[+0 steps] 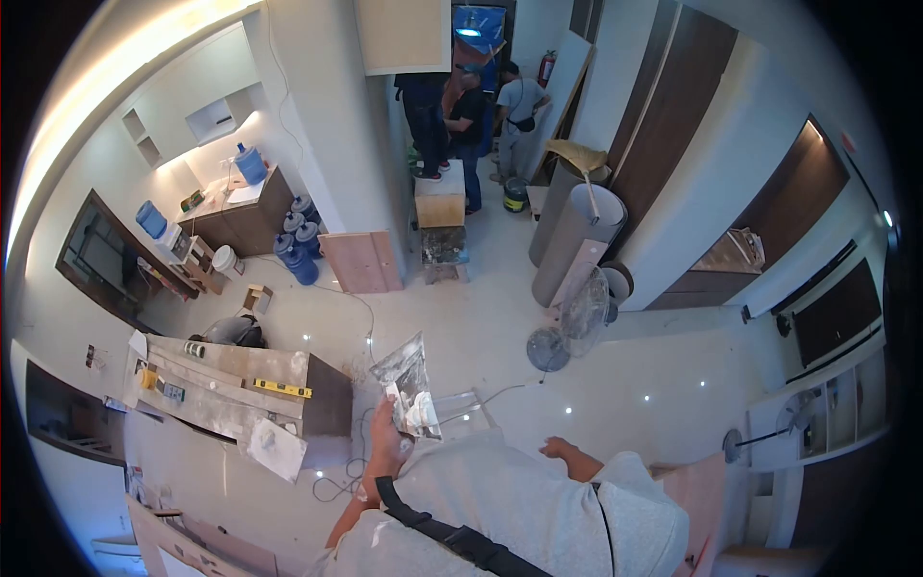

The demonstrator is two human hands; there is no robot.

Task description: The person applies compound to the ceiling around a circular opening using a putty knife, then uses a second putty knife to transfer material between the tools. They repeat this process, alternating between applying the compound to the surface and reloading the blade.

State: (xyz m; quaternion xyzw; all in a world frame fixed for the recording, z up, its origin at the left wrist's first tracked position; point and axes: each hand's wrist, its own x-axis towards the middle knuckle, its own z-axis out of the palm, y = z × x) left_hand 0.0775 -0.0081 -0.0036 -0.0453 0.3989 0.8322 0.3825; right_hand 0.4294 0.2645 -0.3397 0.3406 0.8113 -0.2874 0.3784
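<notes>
Left hand [386,438]: my fingers are gripping 1 silvery plate [406,370], apparently supporting its white paste [419,413] | Right hand [565,453]: fingers are hanging loosely open, holding nothing visible

- Silvery, flared metal tool [406,367]: shiny, smeared with white paste [419,413]
- Broad white floor [471,332]: smooth, glossy
- Blue, rounded plastic jugs [298,262]: smooth
- Pale grey cloth shirt [510,495]: matt
- Pinkish, rectangular wooden board [358,263]: matt

Dusty bench [274,364]: yellow bar [283,388], white sheet [276,448] overhanging edge.
</notes>
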